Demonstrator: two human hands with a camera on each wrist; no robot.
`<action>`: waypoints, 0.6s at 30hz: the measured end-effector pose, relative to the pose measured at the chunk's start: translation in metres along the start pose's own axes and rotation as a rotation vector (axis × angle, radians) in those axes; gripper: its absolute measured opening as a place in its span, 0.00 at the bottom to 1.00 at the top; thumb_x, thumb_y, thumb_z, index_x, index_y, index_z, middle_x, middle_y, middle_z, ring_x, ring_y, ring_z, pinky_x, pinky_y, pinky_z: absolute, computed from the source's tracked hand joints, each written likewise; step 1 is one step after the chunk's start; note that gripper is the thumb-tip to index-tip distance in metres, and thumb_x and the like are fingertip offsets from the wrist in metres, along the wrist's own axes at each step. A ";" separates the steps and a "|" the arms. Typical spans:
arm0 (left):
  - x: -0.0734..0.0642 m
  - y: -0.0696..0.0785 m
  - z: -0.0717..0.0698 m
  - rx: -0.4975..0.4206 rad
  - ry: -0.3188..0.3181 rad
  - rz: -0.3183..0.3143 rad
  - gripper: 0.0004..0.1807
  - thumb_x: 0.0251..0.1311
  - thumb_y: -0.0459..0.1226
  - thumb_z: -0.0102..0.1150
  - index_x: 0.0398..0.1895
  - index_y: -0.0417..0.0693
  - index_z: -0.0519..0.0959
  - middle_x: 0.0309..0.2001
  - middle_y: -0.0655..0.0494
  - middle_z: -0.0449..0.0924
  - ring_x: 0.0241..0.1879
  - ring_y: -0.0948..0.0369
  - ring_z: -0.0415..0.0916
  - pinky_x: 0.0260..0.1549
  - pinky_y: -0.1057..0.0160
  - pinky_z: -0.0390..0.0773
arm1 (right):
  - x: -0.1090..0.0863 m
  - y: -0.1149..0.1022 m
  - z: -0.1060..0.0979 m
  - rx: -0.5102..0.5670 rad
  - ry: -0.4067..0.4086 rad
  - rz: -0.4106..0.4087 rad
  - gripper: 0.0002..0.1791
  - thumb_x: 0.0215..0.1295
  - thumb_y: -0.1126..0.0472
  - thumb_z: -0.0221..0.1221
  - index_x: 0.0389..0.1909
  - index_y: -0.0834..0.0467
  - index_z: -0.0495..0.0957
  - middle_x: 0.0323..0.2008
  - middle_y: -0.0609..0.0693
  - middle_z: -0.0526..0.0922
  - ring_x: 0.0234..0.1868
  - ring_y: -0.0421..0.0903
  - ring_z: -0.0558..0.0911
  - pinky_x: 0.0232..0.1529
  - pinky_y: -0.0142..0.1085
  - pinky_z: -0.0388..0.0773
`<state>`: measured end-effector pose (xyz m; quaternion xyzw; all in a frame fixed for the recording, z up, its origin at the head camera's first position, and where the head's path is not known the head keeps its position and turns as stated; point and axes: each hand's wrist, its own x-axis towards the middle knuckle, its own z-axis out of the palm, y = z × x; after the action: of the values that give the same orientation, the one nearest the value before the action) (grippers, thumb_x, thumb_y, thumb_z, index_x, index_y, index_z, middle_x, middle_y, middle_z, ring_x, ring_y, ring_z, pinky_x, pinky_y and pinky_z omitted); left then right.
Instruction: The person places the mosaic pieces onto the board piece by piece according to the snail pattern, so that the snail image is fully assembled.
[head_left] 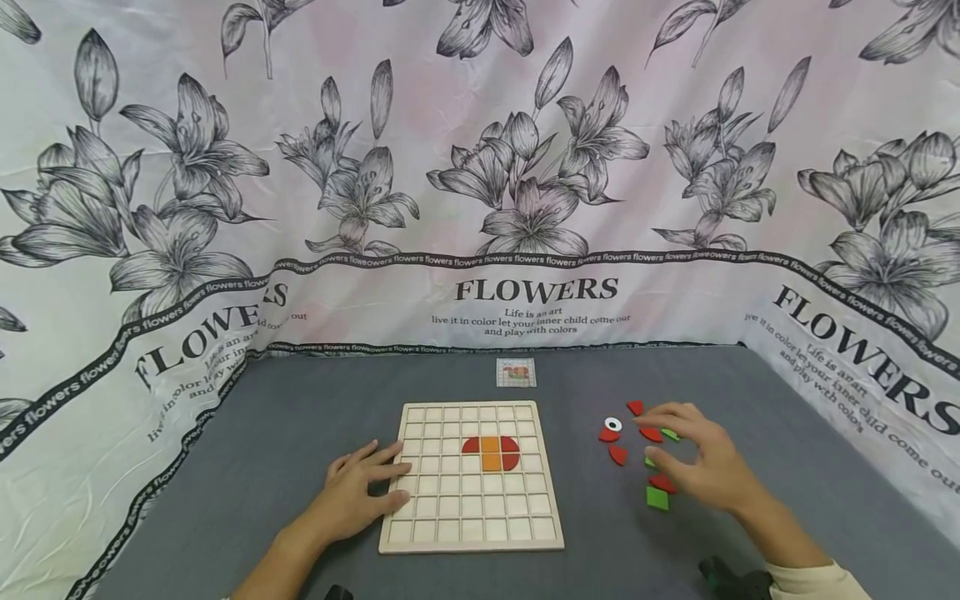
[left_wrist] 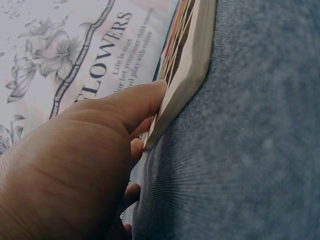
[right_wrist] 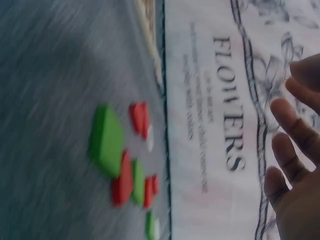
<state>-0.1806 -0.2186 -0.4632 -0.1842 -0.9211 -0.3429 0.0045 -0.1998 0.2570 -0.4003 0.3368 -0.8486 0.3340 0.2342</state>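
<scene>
Resting on the desk [head_left: 300, 400], the wooden grid board [head_left: 472, 507] is touched by the left hand [head_left: 356, 493], fingers spread; with the empty right hand [head_left: 705, 465], fingers apart, the red quarter-circle tiles [head_left: 618, 456] right of the board are probably best pinched singly.

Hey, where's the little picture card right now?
In the head view, the picture card lies just beyond the wooden grid board, near its far right corner.

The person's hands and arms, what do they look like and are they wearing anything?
The left hand and right hand are bare, with no gloves or rings that I can see. A pale cream sleeve covers part of the right arm. A dark object shows beside it; I can't tell whether it is worn.
</scene>
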 end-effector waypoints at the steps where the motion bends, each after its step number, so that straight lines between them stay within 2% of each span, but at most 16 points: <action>1: 0.000 0.000 0.000 0.001 -0.001 -0.001 0.27 0.59 0.54 0.63 0.59 0.52 0.80 0.70 0.54 0.63 0.71 0.43 0.48 0.60 0.35 0.38 | -0.003 0.003 -0.002 -0.007 -0.003 0.005 0.24 0.51 0.71 0.70 0.50 0.50 0.83 0.47 0.44 0.79 0.48 0.39 0.72 0.39 0.34 0.69; 8: 0.000 0.000 0.000 -0.003 -0.005 0.002 0.28 0.59 0.54 0.63 0.59 0.51 0.80 0.70 0.53 0.63 0.71 0.43 0.48 0.60 0.34 0.38 | -0.022 0.026 -0.007 -0.008 -0.055 0.019 0.26 0.49 0.71 0.71 0.50 0.50 0.83 0.47 0.47 0.80 0.47 0.37 0.74 0.34 0.38 0.71; 13: 0.000 0.000 0.001 0.006 -0.003 0.003 0.28 0.59 0.54 0.63 0.59 0.52 0.80 0.69 0.53 0.63 0.71 0.43 0.48 0.60 0.34 0.39 | -0.034 0.040 -0.008 0.008 -0.124 0.074 0.21 0.52 0.69 0.70 0.47 0.51 0.83 0.46 0.45 0.79 0.43 0.40 0.75 0.31 0.37 0.70; 18: 0.001 -0.001 0.000 0.004 0.002 0.001 0.27 0.59 0.54 0.63 0.59 0.51 0.80 0.69 0.53 0.63 0.71 0.43 0.48 0.60 0.34 0.39 | -0.041 0.052 -0.007 0.062 -0.222 0.120 0.16 0.54 0.67 0.70 0.45 0.55 0.84 0.45 0.45 0.82 0.49 0.36 0.74 0.42 0.28 0.71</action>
<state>-0.1814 -0.2186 -0.4638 -0.1842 -0.9218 -0.3411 0.0061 -0.2091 0.3074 -0.4425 0.3276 -0.8772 0.3341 0.1079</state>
